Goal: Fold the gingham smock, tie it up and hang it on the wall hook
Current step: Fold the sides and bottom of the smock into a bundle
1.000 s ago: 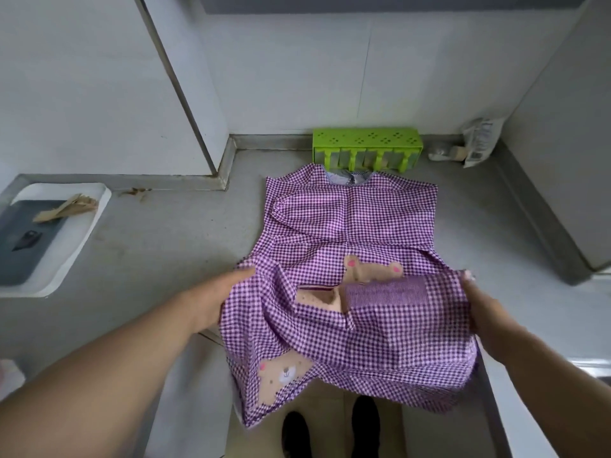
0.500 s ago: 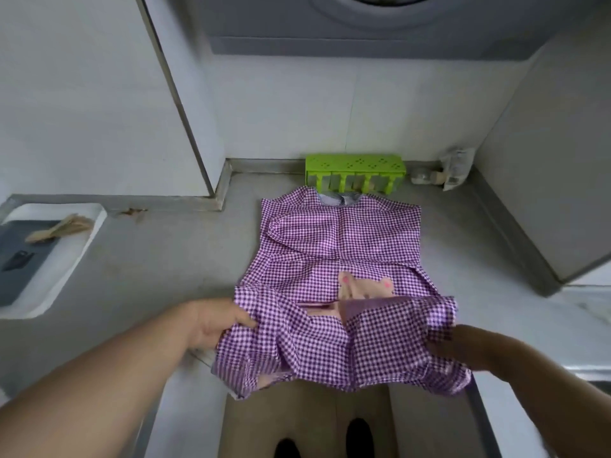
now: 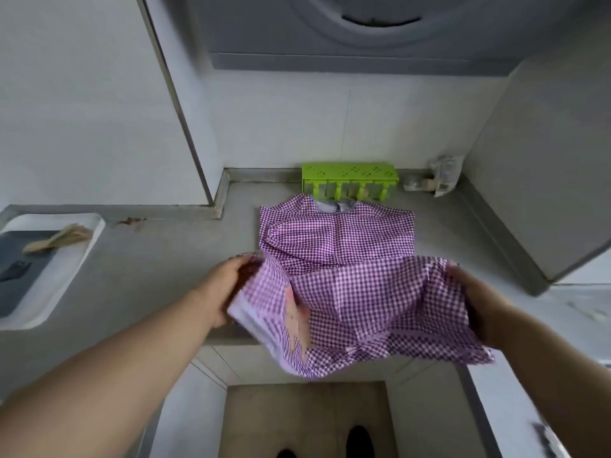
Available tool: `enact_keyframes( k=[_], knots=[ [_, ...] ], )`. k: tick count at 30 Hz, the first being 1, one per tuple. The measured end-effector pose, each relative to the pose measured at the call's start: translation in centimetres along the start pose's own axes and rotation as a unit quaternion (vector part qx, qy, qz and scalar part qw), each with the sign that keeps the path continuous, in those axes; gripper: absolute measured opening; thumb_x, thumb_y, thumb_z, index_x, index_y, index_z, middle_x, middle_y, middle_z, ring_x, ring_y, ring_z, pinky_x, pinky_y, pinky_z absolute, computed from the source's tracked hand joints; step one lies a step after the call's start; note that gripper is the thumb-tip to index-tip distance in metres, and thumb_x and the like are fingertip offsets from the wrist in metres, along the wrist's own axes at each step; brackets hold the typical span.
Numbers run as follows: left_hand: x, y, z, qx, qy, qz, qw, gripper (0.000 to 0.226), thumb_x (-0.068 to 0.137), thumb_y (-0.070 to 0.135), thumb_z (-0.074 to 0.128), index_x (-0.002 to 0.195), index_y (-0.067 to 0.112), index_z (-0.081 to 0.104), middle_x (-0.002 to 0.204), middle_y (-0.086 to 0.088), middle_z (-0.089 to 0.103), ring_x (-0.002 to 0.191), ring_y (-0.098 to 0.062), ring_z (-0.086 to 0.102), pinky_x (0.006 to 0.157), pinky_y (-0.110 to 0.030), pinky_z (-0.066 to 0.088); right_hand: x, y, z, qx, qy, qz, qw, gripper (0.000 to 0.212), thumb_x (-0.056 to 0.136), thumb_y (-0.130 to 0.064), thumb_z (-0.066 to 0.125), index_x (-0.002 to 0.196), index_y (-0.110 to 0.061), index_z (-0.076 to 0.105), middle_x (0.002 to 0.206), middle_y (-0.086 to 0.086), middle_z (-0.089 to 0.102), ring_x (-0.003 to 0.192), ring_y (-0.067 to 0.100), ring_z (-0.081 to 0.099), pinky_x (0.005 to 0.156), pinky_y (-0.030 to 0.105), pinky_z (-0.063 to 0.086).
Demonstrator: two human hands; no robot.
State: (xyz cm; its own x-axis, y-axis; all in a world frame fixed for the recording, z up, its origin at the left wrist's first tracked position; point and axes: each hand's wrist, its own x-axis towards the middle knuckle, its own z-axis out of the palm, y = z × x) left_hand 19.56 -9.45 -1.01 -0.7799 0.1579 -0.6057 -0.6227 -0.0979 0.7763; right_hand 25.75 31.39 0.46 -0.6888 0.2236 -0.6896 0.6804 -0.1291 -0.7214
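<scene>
Over counter (image 3: 165, 259), both hands' fingers (image 3: 243, 264) grip smock (image 3: 347, 292).

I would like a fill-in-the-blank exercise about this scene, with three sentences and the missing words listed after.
1. The purple-and-white gingham smock is gripped by ____ hands, the left hand and the right hand.
2. The smock's collar end lies on the grey ____.
3. Behind the collar stands a plastic rack coloured bright ____.

Missing words: both; counter; green
</scene>
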Motion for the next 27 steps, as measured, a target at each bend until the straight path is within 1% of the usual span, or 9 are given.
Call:
enact_keyframes(
  k=[4,8,10,13,16,18,20,25,27],
  knots=[
    [1.0,-1.3,0.1,-0.041,0.002,-0.072,0.997,0.055,0.105,0.058,0.045,0.133,0.015,0.065,0.126,-0.017,0.074,0.116,-0.036,0.071,0.095,-0.050,0.058,0.0,1.0,0.7,-0.030,0.052,0.004,0.998,0.035,0.095,-0.029,0.069,0.113,0.001,0.069,0.105,0.020,0.077,0.097,0.039,0.074,0.094,0.055,0.057],
    [3.3,-1.6,0.7,-0.029,-0.010,-0.046,0.998,0.044,0.112,0.029,0.038,0.155,0.021,0.040,0.140,-0.015,0.066,0.120,-0.039,0.067,0.098,-0.056,0.057,1.1,0.6,2.2,0.024,0.126,-0.045,0.991,0.023,0.099,-0.027,0.066,0.110,-0.007,0.071,0.097,0.018,0.077,0.089,0.039,0.075,0.093,0.060,0.057],
    [4.4,-1.6,0.9,0.041,-0.011,-0.035,0.998,0.062,0.108,0.014,0.049,0.162,0.034,0.026,0.137,-0.009,0.069,0.118,-0.035,0.069,0.092,-0.053,0.060,2.2,0.6,2.7,0.027,0.157,-0.080,0.984,0.014,0.100,-0.018,0.063,0.111,-0.011,0.067,0.102,0.019,0.075,0.088,0.036,0.074,0.090,0.057,0.059],
    [6.5,-2.1,0.7,0.237,0.015,-0.020,0.971,0.057,0.104,0.011,0.060,0.152,0.034,0.040,0.121,-0.004,0.073,0.101,-0.024,0.072,0.076,-0.039,0.059,1.7,0.1,3.8,0.010,0.205,-0.113,0.972,0.023,0.100,-0.011,0.058,0.118,-0.024,0.052,0.101,0.011,0.066,0.080,0.026,0.068,0.070,0.040,0.060],
    [8.5,-2.4,0.0,0.472,0.043,0.083,0.877,0.047,0.103,0.011,0.055,0.146,0.029,0.049,0.122,-0.010,0.068,0.088,-0.021,0.066,0.073,-0.036,0.054,1.7,0.1,3.8,-0.084,0.178,-0.160,0.967,0.033,0.100,0.000,0.040,0.105,-0.021,0.065,0.101,0.005,0.069,0.083,0.023,0.069,0.075,0.043,0.062],
    [9.2,-2.3,-0.2,0.609,0.044,0.144,0.778,0.056,0.098,0.006,0.055,0.148,0.032,0.049,0.151,-0.004,0.052,0.121,-0.024,0.062,0.101,-0.039,0.053,1.9,0.5,3.4,-0.155,0.130,-0.171,0.964,0.053,0.098,0.008,0.031,0.100,-0.022,0.075,0.112,0.006,0.072,0.092,0.024,0.069,0.078,0.039,0.062],
    [9.8,-1.8,0.5,0.680,0.025,0.181,0.710,0.063,0.096,0.004,0.054,0.151,0.035,0.046,0.164,0.005,0.038,0.136,-0.024,0.053,0.110,-0.041,0.049,2.6,0.8,2.5,-0.283,0.088,-0.190,0.936,0.059,0.098,0.009,0.034,0.107,-0.031,0.077,0.128,-0.002,0.066,0.105,0.027,0.068,0.075,0.026,0.061],
    [11.6,-0.7,4.1,0.782,-0.011,0.214,0.586,0.080,0.097,0.007,0.051,0.164,0.037,0.020,0.176,0.006,0.012,0.153,-0.026,0.033,0.124,-0.045,0.030,3.6,1.5,0.9,-0.628,0.062,-0.267,0.728,0.058,0.096,-0.009,0.062,0.145,-0.041,0.054,0.152,-0.007,0.053,0.132,0.020,0.057,0.105,0.033,0.050],
    [12.5,-0.4,5.7,0.808,0.003,0.216,0.548,0.082,0.097,0.016,0.055,0.165,0.038,0.013,0.175,0.003,0.020,0.151,-0.025,0.034,0.123,-0.046,0.025,3.9,2.1,0.6,-0.682,0.052,-0.259,0.682,0.062,0.100,-0.016,0.059,0.154,-0.040,0.040,0.160,-0.008,0.040,0.143,0.022,0.044,0.115,0.038,0.040]
  ],
)
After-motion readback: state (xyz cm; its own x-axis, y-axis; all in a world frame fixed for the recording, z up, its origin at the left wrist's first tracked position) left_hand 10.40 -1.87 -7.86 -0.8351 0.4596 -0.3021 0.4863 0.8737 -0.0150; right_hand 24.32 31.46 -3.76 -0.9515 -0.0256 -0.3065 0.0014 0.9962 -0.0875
